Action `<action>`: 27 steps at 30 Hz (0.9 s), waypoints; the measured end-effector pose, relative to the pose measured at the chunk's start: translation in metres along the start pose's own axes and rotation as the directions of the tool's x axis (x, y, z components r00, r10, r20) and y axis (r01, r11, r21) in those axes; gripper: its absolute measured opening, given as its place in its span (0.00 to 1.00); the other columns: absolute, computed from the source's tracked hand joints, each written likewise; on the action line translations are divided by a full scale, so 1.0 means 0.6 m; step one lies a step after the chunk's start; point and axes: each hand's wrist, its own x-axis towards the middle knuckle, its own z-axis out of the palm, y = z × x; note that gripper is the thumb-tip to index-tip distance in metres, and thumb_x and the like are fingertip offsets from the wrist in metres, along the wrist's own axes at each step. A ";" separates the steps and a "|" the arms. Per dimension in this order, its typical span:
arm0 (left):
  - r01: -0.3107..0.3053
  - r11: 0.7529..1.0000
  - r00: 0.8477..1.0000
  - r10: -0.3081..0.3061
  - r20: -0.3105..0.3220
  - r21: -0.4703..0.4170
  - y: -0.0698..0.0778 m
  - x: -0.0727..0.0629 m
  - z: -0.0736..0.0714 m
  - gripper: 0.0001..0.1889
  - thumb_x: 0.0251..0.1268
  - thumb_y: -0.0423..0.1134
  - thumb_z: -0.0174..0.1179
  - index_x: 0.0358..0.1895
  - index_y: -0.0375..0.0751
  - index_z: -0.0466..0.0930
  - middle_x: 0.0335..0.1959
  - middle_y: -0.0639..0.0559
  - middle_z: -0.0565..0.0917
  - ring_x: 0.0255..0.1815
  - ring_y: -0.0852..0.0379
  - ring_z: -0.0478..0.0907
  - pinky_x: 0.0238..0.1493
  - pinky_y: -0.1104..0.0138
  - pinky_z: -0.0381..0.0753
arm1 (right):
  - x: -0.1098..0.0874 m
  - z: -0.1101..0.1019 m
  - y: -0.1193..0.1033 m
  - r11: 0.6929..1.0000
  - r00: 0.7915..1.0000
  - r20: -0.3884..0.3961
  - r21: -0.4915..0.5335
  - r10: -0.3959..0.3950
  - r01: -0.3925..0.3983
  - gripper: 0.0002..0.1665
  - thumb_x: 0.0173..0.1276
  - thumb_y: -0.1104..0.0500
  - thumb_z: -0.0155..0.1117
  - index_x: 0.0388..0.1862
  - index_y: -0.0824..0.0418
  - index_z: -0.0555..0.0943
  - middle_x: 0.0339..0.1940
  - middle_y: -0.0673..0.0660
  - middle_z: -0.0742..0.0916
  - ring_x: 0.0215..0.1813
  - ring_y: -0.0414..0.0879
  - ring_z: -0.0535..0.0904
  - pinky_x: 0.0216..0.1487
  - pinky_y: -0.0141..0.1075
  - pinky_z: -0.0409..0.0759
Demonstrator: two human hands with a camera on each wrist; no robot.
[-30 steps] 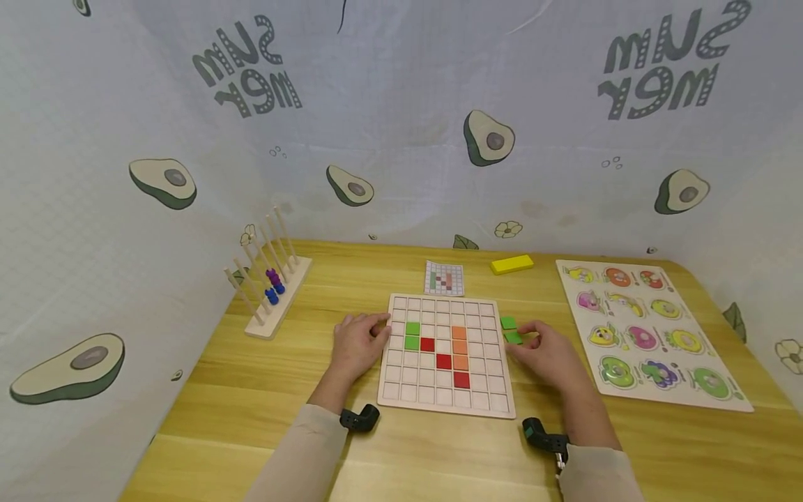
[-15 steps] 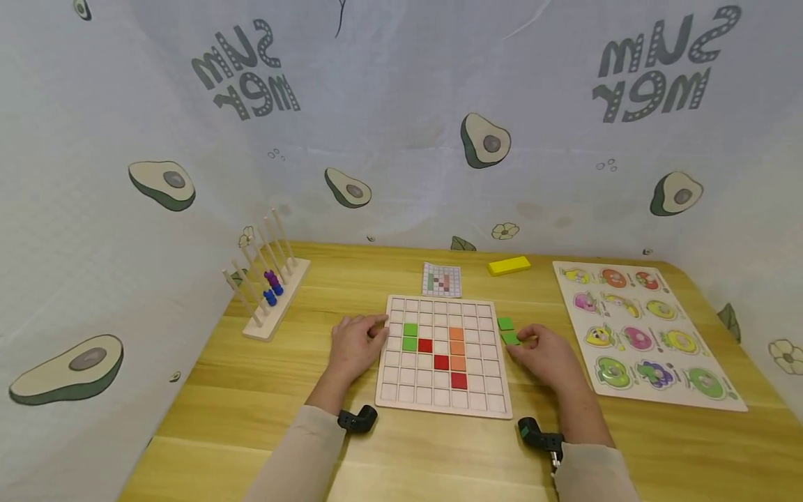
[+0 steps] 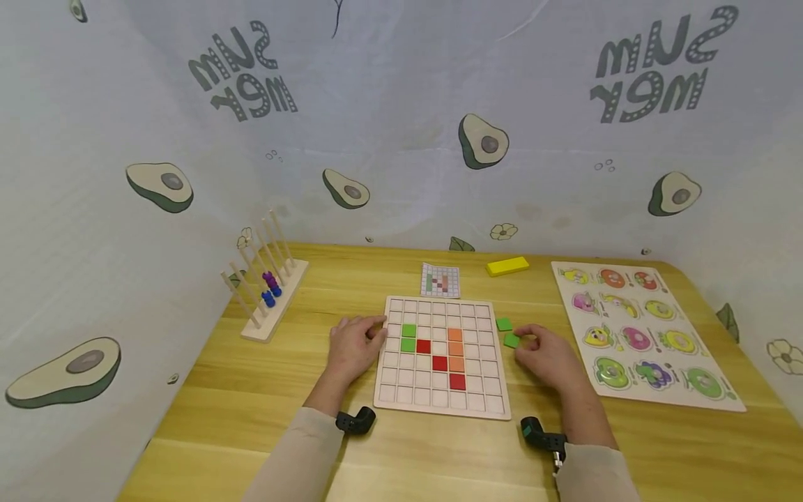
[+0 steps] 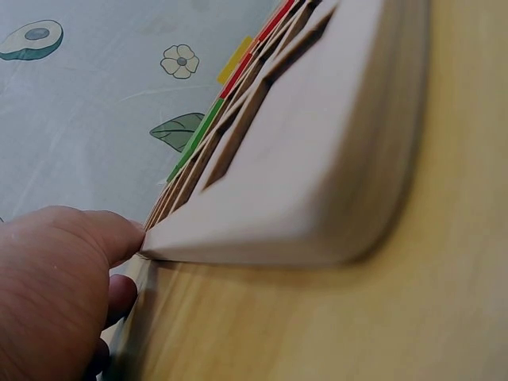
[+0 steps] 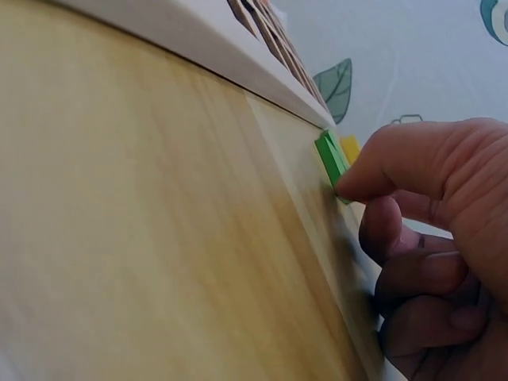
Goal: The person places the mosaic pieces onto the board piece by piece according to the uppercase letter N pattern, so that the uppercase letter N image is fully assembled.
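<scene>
The wooden grid board [image 3: 395, 396] lies flat on the table in the head view. In its cells sit green [image 3: 408, 338], red [image 3: 440, 363] and orange [image 3: 455, 348] square tiles. My left hand [image 3: 353, 348] rests beside the board's left edge, a fingertip against its side in the left wrist view. To the right of the board, my right hand [image 3: 548, 354] pinches the near edge of a green tile [image 3: 511, 340] between thumb and forefinger. Another green tile [image 3: 504, 325] lies just beyond it, close to the board's edge.
A small printed pattern card [image 3: 440, 280] lies behind the board, with a yellow block [image 3: 507, 266] to its right. Far right is a fruit puzzle board [image 3: 640, 321]. At left stands a wooden peg rack [image 3: 276, 307] with blue and purple pieces on its pegs.
The nearer green tile has shifted slightly right and toward me with my right hand, opening a wider gap to the other green tile. My left hand stays at the board's edge.
</scene>
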 end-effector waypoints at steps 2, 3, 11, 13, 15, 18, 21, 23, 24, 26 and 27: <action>-0.001 1.000 1.000 0.001 0.000 0.001 0.000 0.000 0.002 0.16 0.71 0.49 0.63 0.59 0.54 0.86 0.31 0.58 0.83 0.37 0.57 0.70 0.46 0.60 0.61 | 0.000 -0.003 0.004 1.000 1.000 0.005 -0.008 0.002 -0.001 0.27 0.66 0.54 0.63 0.62 0.63 0.77 0.36 0.58 0.81 0.32 0.48 0.74 0.32 0.38 0.70; 0.003 1.000 1.000 -0.003 0.003 -0.001 -0.001 -0.001 0.002 0.16 0.71 0.49 0.63 0.59 0.55 0.86 0.31 0.58 0.83 0.37 0.57 0.70 0.46 0.60 0.61 | 0.000 -0.003 0.005 1.000 1.000 0.008 -0.009 0.005 -0.005 0.27 0.67 0.53 0.64 0.62 0.63 0.77 0.36 0.58 0.81 0.33 0.48 0.74 0.33 0.38 0.70; 0.001 1.000 1.000 -0.001 -0.002 -0.015 0.000 -0.002 0.006 0.16 0.71 0.48 0.64 0.59 0.54 0.87 0.31 0.58 0.83 0.38 0.56 0.71 0.47 0.59 0.62 | 0.002 -0.006 0.016 1.000 1.000 0.015 -0.001 -0.007 0.007 0.24 0.70 0.54 0.65 0.60 0.64 0.78 0.34 0.57 0.81 0.32 0.48 0.74 0.33 0.37 0.70; 0.000 1.000 1.000 -0.001 -0.003 -0.017 0.001 -0.002 0.007 0.16 0.71 0.48 0.64 0.59 0.54 0.87 0.31 0.58 0.83 0.38 0.57 0.71 0.47 0.59 0.62 | 0.002 -0.007 0.016 1.000 1.000 0.017 0.005 -0.015 0.014 0.24 0.71 0.54 0.64 0.61 0.64 0.77 0.34 0.57 0.81 0.32 0.47 0.74 0.31 0.37 0.70; 0.001 1.000 1.000 -0.001 -0.005 -0.016 0.001 -0.002 0.007 0.16 0.71 0.49 0.64 0.59 0.55 0.87 0.31 0.58 0.83 0.38 0.57 0.71 0.46 0.60 0.62 | 0.001 -0.009 0.017 1.000 1.000 0.019 0.016 -0.019 0.019 0.24 0.71 0.55 0.64 0.62 0.64 0.77 0.33 0.56 0.81 0.31 0.47 0.74 0.30 0.36 0.70; 0.002 1.000 1.000 -0.002 -0.001 -0.014 0.001 -0.001 0.007 0.17 0.71 0.49 0.63 0.59 0.55 0.86 0.31 0.58 0.83 0.38 0.57 0.70 0.47 0.60 0.61 | 0.000 -0.010 0.017 1.000 1.000 0.022 0.020 -0.021 0.021 0.24 0.71 0.55 0.64 0.62 0.64 0.77 0.33 0.56 0.80 0.31 0.47 0.73 0.29 0.36 0.69; -0.011 1.000 1.000 0.011 -0.006 -0.004 0.000 0.001 0.006 0.16 0.71 0.49 0.63 0.59 0.55 0.86 0.31 0.58 0.83 0.37 0.57 0.70 0.47 0.60 0.62 | 0.001 -0.010 0.017 0.999 0.999 0.015 0.009 -0.033 0.032 0.24 0.72 0.54 0.64 0.62 0.64 0.78 0.33 0.55 0.80 0.31 0.47 0.72 0.30 0.36 0.68; -0.013 1.000 1.000 0.013 -0.007 -0.003 -0.001 0.002 0.004 0.16 0.72 0.48 0.63 0.59 0.54 0.86 0.31 0.58 0.83 0.37 0.57 0.70 0.47 0.59 0.62 | 0.002 -0.009 0.017 0.999 0.999 0.010 0.002 -0.043 0.043 0.24 0.72 0.54 0.64 0.62 0.64 0.78 0.33 0.55 0.79 0.31 0.47 0.72 0.30 0.36 0.68; -0.012 1.000 1.000 0.012 -0.007 -0.002 -0.001 0.003 0.004 0.16 0.72 0.48 0.63 0.59 0.54 0.86 0.31 0.58 0.83 0.37 0.57 0.70 0.46 0.59 0.62 | 0.002 -0.009 0.017 0.999 0.999 0.009 -0.002 -0.050 0.050 0.23 0.72 0.54 0.64 0.62 0.64 0.78 0.33 0.55 0.80 0.32 0.47 0.72 0.30 0.36 0.68; -0.006 1.000 1.000 0.006 -0.004 -0.002 -0.002 0.003 0.003 0.16 0.71 0.48 0.63 0.59 0.54 0.86 0.32 0.58 0.84 0.37 0.57 0.70 0.46 0.60 0.62 | 0.003 -0.007 0.017 0.998 0.998 0.008 -0.006 -0.058 0.058 0.23 0.73 0.54 0.64 0.61 0.64 0.79 0.33 0.56 0.79 0.32 0.47 0.72 0.31 0.36 0.68; -0.005 1.000 1.000 0.005 -0.003 -0.003 -0.002 0.003 0.003 0.16 0.71 0.48 0.63 0.59 0.54 0.86 0.32 0.58 0.84 0.37 0.57 0.70 0.46 0.60 0.62 | 0.003 -0.007 0.017 0.998 0.998 0.008 -0.008 -0.059 0.059 0.23 0.73 0.54 0.64 0.61 0.65 0.79 0.33 0.56 0.79 0.32 0.47 0.72 0.31 0.36 0.68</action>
